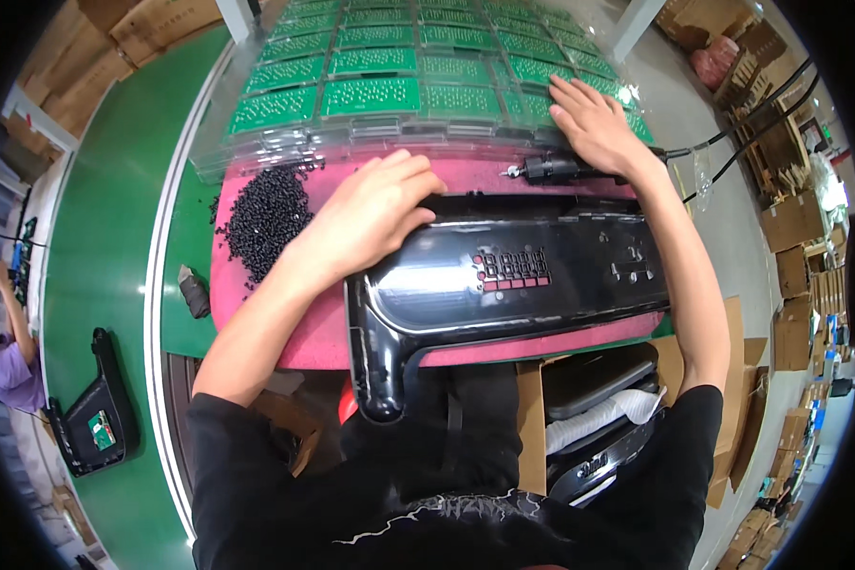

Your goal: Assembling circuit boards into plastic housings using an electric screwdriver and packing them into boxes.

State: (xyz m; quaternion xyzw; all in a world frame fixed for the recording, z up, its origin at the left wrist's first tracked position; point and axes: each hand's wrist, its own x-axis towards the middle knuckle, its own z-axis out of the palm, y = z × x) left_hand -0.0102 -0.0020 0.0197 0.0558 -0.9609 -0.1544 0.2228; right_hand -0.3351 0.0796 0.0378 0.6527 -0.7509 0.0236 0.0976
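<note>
A glossy black plastic housing (437, 285) lies on a pink mat, with small display and button cut-outs in its face. My left hand (375, 209) grips its upper left corner, thumb on the face and fingers curled over the far edge. Beyond the housing, clear plastic trays (351, 142) hold rows of green circuit boards (370, 96). My right hand (594, 123) reaches over their near right corner, its fingers stretched out over a board; whether they touch it I cannot tell. Under my right wrist lies a black electric screwdriver (556, 171), its bit pointing left.
Small black screws (266, 223) are heaped on the pink mat (309, 337) at left. An open carton (532, 408) with black housings stands beside my lap. Cables (741, 142) hang at right. Another housing (90, 418) lies on the green table at left, near a person in purple (14, 366).
</note>
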